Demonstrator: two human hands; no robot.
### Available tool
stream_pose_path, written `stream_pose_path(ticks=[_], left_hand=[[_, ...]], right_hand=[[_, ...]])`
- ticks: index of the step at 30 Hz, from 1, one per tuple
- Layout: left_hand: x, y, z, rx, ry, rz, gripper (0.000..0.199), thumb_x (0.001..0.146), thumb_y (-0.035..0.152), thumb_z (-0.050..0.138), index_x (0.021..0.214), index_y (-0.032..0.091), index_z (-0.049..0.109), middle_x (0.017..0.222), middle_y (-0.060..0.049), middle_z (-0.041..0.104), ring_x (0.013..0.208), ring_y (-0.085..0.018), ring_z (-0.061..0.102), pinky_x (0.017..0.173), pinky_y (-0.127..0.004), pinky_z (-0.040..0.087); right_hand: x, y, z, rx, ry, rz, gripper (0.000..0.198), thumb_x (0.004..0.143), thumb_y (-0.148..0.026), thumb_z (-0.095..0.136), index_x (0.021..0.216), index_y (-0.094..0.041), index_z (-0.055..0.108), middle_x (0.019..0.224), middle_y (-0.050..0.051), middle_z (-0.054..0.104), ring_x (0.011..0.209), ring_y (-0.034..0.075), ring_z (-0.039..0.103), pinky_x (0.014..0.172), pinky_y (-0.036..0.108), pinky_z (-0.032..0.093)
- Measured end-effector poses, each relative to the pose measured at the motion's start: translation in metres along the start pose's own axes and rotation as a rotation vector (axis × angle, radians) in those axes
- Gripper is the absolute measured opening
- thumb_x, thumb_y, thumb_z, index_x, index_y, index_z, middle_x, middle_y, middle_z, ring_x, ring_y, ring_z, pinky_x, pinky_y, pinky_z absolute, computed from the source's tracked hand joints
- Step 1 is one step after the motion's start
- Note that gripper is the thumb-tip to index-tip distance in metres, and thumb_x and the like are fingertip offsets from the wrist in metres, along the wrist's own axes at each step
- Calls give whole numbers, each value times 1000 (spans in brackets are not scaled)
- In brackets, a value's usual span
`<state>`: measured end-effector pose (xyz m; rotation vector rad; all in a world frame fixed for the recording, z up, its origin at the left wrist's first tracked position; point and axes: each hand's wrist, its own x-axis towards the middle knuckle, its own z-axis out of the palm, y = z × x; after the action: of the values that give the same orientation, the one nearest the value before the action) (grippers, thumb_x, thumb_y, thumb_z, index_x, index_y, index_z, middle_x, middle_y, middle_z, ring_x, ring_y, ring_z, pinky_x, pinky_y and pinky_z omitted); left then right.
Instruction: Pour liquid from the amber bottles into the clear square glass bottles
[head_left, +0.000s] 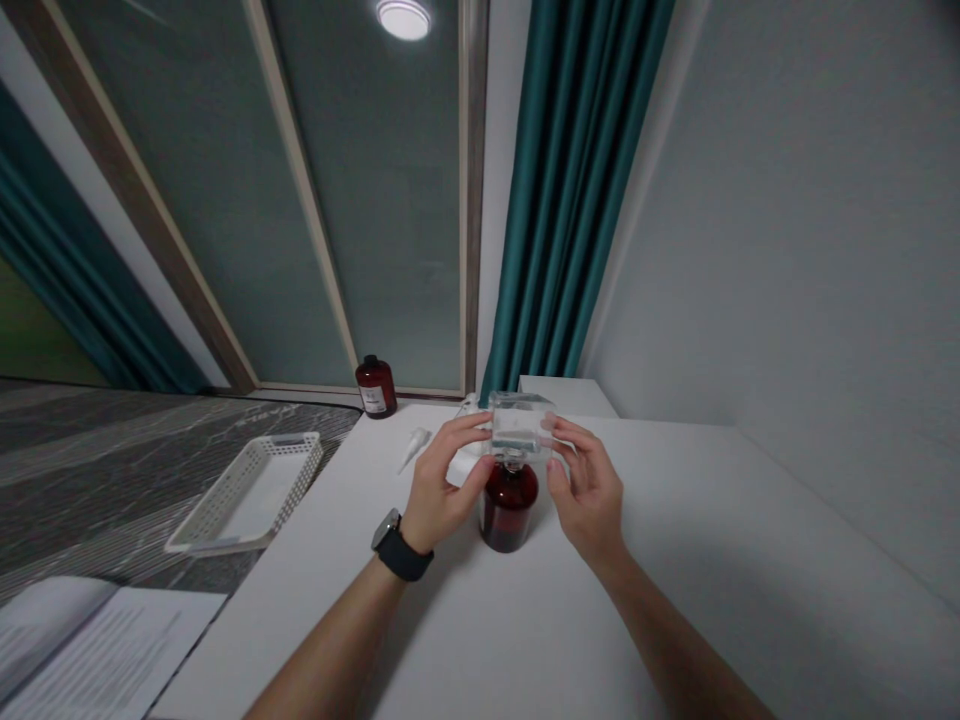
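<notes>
Between both hands I hold a clear, see-through container (519, 428), tipped above an amber bottle (507, 515) on the white table. My left hand (448, 472), with a dark watch on its wrist, grips the container's left end between thumb and fingers. At the other end, my right hand (589, 485) has its fingertips on the clear wall. The container's lower side meets the bottle's mouth; whether the two touch I cannot tell. A white pointed nozzle piece (414, 447) lies left of my left hand. Something white behind the container is partly hidden.
A second amber bottle (376, 388) with a dark cap and a pale label stands at the table's far left corner. Left of the table are a white perforated basket (255, 490) and an open book (112, 640). A white box (570, 395) sits behind the far edge, by the teal curtain.
</notes>
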<state>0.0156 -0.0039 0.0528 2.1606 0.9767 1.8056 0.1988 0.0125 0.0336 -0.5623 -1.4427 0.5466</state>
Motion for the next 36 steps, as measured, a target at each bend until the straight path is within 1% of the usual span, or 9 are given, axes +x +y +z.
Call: stream_pose_path(ticks=[4, 9, 15, 22, 30, 36], left_hand=[[1, 0, -1, -8, -14, -18, 22, 94, 21, 58, 116, 21, 61, 125, -14, 64, 117, -26, 60, 100, -48, 52], [1, 1, -2, -12, -32, -18, 34, 95, 23, 55, 129, 23, 57, 128, -13, 62, 118, -25, 60, 98, -47, 55], [2, 7, -7, 60, -44, 31, 34, 94, 19, 58, 128, 24, 59, 128, -12, 64, 118, -25, 60, 102, -51, 52], [3, 11, -11, 93, -70, 107, 36, 93, 15, 57, 128, 23, 58, 129, -13, 64, 121, -25, 59, 103, -51, 51], [2, 11, -11, 98, -71, 120, 37, 93, 14, 58, 129, 23, 58, 129, -13, 63, 122, -24, 59, 103, -49, 51], [1, 11, -12, 111, -75, 116, 37, 93, 14, 58, 129, 22, 58, 131, -13, 63, 123, -25, 58, 104, -49, 50]], right_hand=[[1, -1, 0, 1, -4, 2, 20, 92, -18, 56, 112, -23, 60, 126, 13, 61, 123, 24, 59, 102, 45, 53], [2, -6, 1, -9, 4, 5, 19, 91, -19, 58, 110, -23, 60, 125, 13, 62, 120, 24, 61, 100, 44, 55], [2, -9, 0, 10, -16, 11, 19, 90, -20, 58, 109, -23, 60, 126, 12, 62, 120, 23, 61, 100, 43, 55], [-1, -7, -3, 12, -49, 10, 22, 90, -19, 60, 111, -24, 59, 130, 11, 59, 125, 24, 57, 101, 43, 54], [-2, -9, -4, 19, -71, 2, 24, 92, -15, 57, 113, -26, 57, 131, 10, 57, 126, 21, 55, 103, 41, 53], [-3, -7, -4, 24, -68, 11, 22, 92, -18, 58, 112, -25, 58, 131, 10, 58, 126, 22, 55, 102, 42, 53]])
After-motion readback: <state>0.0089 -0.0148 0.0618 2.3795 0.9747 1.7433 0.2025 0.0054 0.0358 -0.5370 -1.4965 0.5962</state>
